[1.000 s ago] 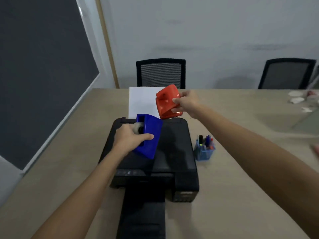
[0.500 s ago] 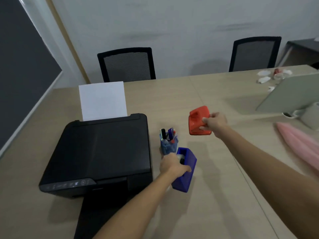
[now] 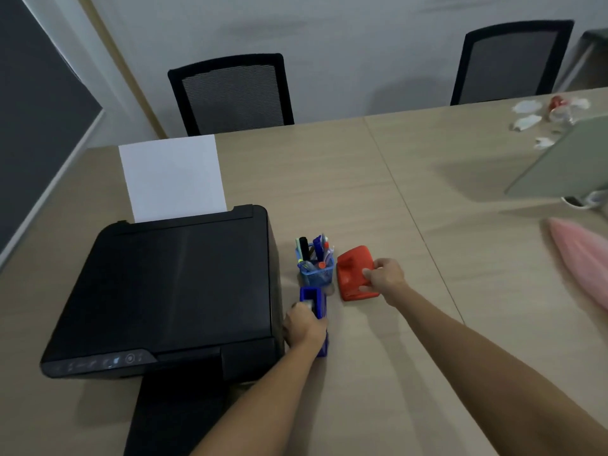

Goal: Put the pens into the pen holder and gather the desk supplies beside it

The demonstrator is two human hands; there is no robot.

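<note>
A small blue mesh pen holder point(image 3: 316, 274) stands on the table just right of the printer, with several pens point(image 3: 314, 248) upright in it. My left hand point(image 3: 304, 325) grips a blue tape dispenser point(image 3: 315, 302) that rests on the table directly in front of the holder. My right hand point(image 3: 383, 279) holds a red hole punch point(image 3: 353, 271) that sits on the table right beside the holder.
A black printer point(image 3: 177, 287) with a white sheet point(image 3: 172, 177) in its feed fills the left. A grey laptop lid point(image 3: 566, 159), a pink cloth point(image 3: 582, 255) and white scraps point(image 3: 526, 121) lie at the right. Two black chairs point(image 3: 230, 93) stand behind the table.
Both hands came down from above the printer to the table. The blue tape dispenser and the red hole punch now rest next to the pen holder. The view shifted right.
</note>
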